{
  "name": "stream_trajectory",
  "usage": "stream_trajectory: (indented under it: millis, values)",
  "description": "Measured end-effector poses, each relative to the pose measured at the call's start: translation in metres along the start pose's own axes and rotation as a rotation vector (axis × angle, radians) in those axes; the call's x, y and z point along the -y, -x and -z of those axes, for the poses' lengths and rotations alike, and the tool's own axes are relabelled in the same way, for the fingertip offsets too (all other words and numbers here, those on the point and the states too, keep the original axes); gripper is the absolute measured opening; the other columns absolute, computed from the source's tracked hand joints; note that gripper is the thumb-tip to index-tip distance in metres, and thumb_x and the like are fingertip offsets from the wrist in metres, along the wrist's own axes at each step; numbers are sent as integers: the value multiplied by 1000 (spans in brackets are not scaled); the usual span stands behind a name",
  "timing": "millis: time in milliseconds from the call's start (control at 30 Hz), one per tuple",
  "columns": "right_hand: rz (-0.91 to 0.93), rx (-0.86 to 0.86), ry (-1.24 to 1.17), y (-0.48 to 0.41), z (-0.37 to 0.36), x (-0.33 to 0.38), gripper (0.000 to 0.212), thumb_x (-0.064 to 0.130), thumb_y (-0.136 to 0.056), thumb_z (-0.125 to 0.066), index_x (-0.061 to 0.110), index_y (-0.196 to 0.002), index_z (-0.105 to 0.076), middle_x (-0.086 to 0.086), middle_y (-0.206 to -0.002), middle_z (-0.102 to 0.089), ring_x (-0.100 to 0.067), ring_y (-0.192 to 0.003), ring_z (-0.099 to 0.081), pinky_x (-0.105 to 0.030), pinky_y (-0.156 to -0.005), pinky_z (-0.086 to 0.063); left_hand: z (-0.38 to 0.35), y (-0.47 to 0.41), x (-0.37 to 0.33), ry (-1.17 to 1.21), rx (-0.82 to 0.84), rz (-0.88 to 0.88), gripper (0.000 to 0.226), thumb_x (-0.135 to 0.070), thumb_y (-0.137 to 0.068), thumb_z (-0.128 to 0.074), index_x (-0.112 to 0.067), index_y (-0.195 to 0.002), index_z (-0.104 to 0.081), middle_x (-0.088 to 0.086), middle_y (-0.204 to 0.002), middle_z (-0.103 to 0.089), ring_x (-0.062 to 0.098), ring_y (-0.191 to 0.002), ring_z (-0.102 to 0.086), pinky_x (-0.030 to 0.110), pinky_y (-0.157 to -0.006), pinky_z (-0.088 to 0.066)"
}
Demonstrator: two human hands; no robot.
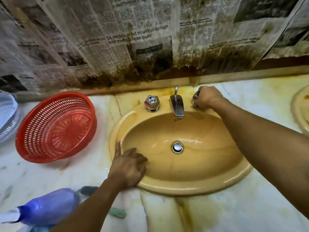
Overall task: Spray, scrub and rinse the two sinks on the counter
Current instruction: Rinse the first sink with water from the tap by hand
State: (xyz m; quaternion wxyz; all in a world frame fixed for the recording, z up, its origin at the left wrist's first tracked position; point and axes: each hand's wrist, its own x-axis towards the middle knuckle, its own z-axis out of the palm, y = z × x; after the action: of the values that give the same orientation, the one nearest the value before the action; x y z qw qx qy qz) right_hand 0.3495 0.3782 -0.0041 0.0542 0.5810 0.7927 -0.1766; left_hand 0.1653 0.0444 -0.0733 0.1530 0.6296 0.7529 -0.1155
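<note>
A mustard-yellow oval sink sits in the marble counter, with a chrome drain plug in its bowl. A thin stream of water runs from the chrome faucet and shines wet on the basin. My right hand grips the right tap knob, which is mostly hidden by the fingers. The left tap knob stands free. My left hand rests on the sink's left rim, fingers spread. The edge of a second yellow sink shows at the far right.
A red plastic basket lies tilted left of the sink, a white basket beyond it. A blue spray bottle lies at the lower left beside a green scrub pad. Stained newspaper covers the wall.
</note>
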Motion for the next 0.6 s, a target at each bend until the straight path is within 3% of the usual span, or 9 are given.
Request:
stream_trajectory:
  millis: [133, 233, 367, 600]
  values:
    - [235, 88, 175, -2, 14, -8, 33, 27, -91, -74, 18, -121, -67, -11, -118, -68, -28, -96, -56, -32, -76, -41, -9, -1, 3, 40, -74, -25, 54, -55, -93, -27, -45, -124, -70, -26, -122, -70, 12, -140, -51, 66, -120, 14]
    - [393, 123, 355, -3, 26, -8, 46, 22, -91, -74, 23, -135, -63, -10, -127, -66, -31, -111, -59, -31, -80, -43, -17, -2, 5, 48, -124, -36, 42, -53, -93, -40, -43, -112, -75, -25, -108, -74, 14, -129, -61, 69, -120, 4]
    - [525, 147, 517, -6, 34, -7, 56, 10, -91, -72, 29, -142, -60, -8, -132, -64, -30, -116, -59, -30, -78, -40, -13, -2, 4, 33, -131, -28, 43, -54, -94, -38, -43, -114, -74, -25, -111, -73, 12, -132, -58, 68, -121, 7]
    - [615, 171, 568, -2, 39, -11, 44, 13, -101, -58, 30, -141, -60, -10, -131, -62, -29, -112, -59, -33, -80, -46, -12, -2, 4, 46, -101, -3, 44, -53, -93, -37, -44, -116, -73, -25, -112, -73, 10, -133, -56, 64, -122, 12]
